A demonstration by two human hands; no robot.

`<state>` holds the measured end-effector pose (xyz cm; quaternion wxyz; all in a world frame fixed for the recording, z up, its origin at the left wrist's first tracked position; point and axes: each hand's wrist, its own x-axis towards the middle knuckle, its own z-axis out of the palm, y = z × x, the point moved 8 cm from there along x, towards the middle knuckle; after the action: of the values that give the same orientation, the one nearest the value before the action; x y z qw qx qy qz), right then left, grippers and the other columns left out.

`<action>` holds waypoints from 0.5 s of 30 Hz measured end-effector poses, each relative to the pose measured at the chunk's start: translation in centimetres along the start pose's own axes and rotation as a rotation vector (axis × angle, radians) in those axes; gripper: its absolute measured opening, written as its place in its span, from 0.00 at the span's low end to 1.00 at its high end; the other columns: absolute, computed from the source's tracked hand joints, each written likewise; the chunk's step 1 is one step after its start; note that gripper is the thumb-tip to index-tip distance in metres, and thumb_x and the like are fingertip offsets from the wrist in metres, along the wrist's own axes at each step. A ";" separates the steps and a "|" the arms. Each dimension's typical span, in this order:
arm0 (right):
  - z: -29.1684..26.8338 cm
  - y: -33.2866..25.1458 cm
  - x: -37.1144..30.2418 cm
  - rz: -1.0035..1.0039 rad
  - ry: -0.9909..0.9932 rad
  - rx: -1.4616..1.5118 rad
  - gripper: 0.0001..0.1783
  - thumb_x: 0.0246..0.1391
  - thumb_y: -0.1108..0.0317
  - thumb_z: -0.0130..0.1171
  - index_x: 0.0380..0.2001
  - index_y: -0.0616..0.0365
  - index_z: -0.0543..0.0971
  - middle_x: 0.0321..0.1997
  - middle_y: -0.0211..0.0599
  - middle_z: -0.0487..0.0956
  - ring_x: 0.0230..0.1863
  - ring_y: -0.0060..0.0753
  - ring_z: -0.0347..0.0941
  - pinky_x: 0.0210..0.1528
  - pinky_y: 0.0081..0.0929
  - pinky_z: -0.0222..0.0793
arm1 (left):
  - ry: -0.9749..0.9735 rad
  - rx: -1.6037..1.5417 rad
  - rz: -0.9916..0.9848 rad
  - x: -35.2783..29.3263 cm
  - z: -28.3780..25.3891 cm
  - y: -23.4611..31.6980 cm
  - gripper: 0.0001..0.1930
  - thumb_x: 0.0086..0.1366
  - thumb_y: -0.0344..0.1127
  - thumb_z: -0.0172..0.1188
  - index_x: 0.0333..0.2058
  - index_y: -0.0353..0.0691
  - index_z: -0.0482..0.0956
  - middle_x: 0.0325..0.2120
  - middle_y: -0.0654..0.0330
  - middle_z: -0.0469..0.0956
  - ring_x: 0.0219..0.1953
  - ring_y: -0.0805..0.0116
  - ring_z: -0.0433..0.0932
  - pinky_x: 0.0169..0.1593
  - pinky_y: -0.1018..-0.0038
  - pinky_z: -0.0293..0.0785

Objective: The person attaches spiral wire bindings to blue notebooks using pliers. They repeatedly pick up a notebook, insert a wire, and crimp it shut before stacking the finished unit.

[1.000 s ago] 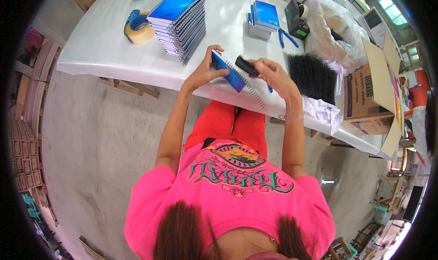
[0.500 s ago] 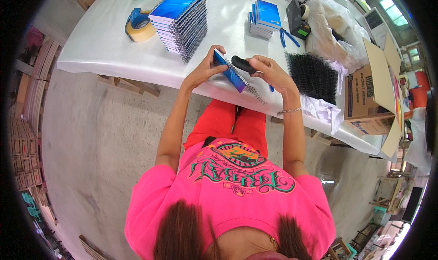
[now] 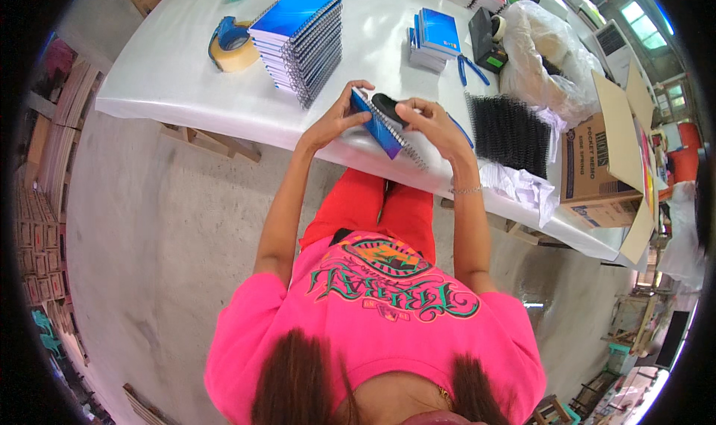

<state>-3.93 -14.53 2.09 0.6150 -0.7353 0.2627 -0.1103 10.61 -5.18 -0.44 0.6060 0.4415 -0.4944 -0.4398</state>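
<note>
My left hand grips a small blue notebook, tilted above the table's near edge, with thumb on its cover. A metal spiral coil runs along the notebook's right edge, and its tail sticks out past the lower corner. My right hand is closed on a black rounded tool that lies against or just over the coil; contact cannot be made out. A slim blue handle shows beside my right hand; whether the hand holds it is unclear.
On the white table stand a tall stack of spiral notebooks, a tape dispenser, a shorter notebook stack and blue pliers. Rightward lie black coils, crumpled paper, a plastic bag and an open carton.
The black tool and my right hand have shifted slightly left and down along the coil. Less of the coil's tail sticks out. The blue handle now shows to the right of my hand.
</note>
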 end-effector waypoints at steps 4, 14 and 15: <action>1.0 -1.3 -0.8 -0.015 0.006 0.086 0.20 0.59 0.50 0.62 0.35 0.59 0.80 0.41 0.28 0.77 0.39 0.17 0.69 0.43 0.18 0.68 | -0.006 0.001 -0.019 -0.6 0.2 0.2 0.32 0.63 0.36 0.65 0.62 0.47 0.58 0.42 0.63 0.69 0.45 0.73 0.69 0.53 0.75 0.66; 1.0 -3.5 0.5 -0.127 0.152 0.079 0.16 0.50 0.54 0.71 0.26 0.55 0.79 0.31 0.25 0.75 0.32 0.17 0.67 0.36 0.17 0.63 | -0.028 -0.002 -0.025 -0.5 0.1 0.4 0.36 0.64 0.37 0.63 0.66 0.47 0.54 0.54 0.58 0.68 0.55 0.68 0.67 0.61 0.69 0.62; 1.3 -3.6 0.5 -0.151 0.138 0.094 0.17 0.50 0.54 0.71 0.26 0.56 0.79 0.32 0.26 0.75 0.32 0.18 0.68 0.37 0.18 0.63 | -0.018 0.018 0.003 -0.6 0.3 0.5 0.37 0.63 0.38 0.64 0.66 0.47 0.55 0.52 0.59 0.68 0.52 0.70 0.68 0.59 0.71 0.63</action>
<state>-1.97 -13.27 5.23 0.6192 -0.7139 0.2428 -0.2190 10.29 -4.50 -0.04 0.5982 0.4422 -0.5045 -0.4381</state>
